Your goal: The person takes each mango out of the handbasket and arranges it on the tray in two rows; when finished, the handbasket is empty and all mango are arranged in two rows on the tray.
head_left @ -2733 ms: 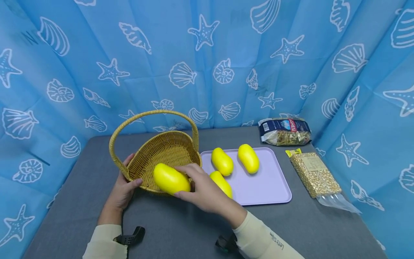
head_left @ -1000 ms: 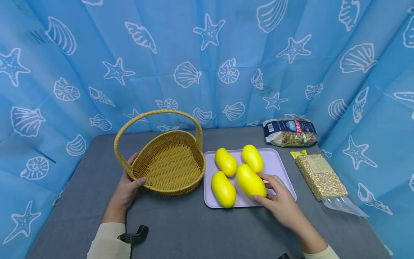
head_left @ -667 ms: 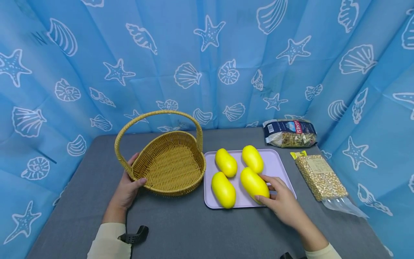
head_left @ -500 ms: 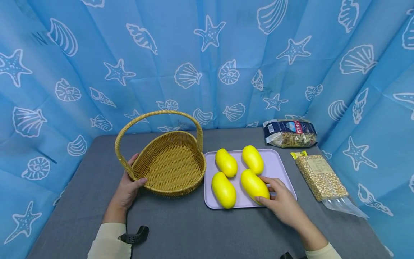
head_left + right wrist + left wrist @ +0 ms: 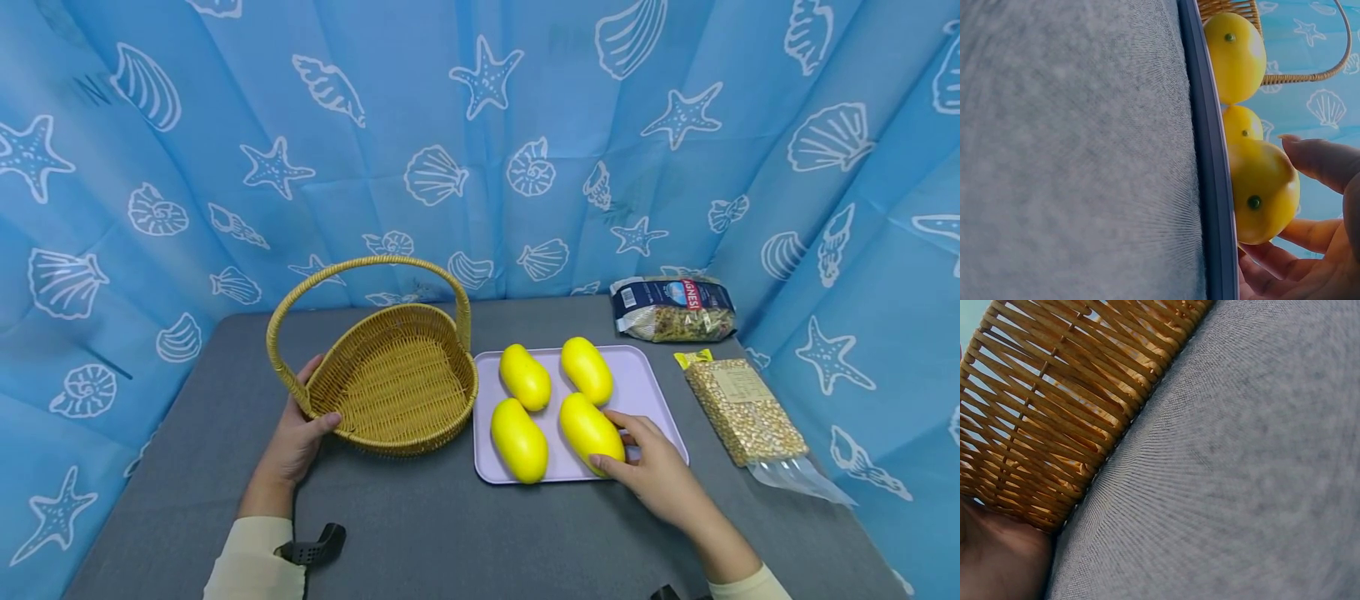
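Note:
My left hand [image 5: 292, 437] grips the left side of a wicker basket [image 5: 405, 392] with a tall arched handle, its thumb over the rim. Most of its fingers are hidden behind the wall; the left wrist view shows the woven side [image 5: 1054, 406] close up. On the lilac tray [image 5: 637, 375] lie several yellow mangoes. My right hand [image 5: 652, 467] holds the front right mango [image 5: 591, 432], thumb on the near side and fingers on the far side. In the right wrist view this mango [image 5: 1263, 194] sits at the tray's edge. Another mango [image 5: 519, 440] lies to its left.
Two more mangoes, one at back left [image 5: 525, 377] and one at back right [image 5: 587, 371], share the tray. A dark pasta bag [image 5: 671, 308] and a clear bag of grains [image 5: 750, 408] lie right of it. A patterned blue curtain [image 5: 480, 167] hangs behind the grey table [image 5: 420, 533].
My right hand has carried the mango rightward from over the basket down onto the tray. Over the last half second both hands stay almost still. The left hand keeps its grip on the basket.

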Demonstrator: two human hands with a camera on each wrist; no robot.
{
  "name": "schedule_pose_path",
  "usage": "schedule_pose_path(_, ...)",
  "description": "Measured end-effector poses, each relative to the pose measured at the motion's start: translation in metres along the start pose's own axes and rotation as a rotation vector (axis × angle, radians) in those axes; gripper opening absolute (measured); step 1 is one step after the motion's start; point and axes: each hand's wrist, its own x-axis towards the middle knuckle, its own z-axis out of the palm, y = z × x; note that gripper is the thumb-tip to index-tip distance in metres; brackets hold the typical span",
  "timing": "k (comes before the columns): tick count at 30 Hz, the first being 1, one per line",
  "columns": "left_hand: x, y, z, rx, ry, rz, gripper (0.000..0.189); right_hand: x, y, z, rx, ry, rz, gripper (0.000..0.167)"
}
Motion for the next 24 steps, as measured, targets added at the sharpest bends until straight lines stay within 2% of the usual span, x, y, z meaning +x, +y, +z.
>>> schedule_pose_path(14,-0.0006,0.0009,-0.0004,0.011,0.001,-0.012,0.094,0.0002,-0.001,-0.0001,0.0,0.014,-0.017,0.068)
schedule_pose_path(24,-0.0001,0.0019,0.0006,-0.003,-0.004,-0.012,0.094,0.0002,-0.0004,-0.0007,-0.004,-0.003,0.0,0.067)
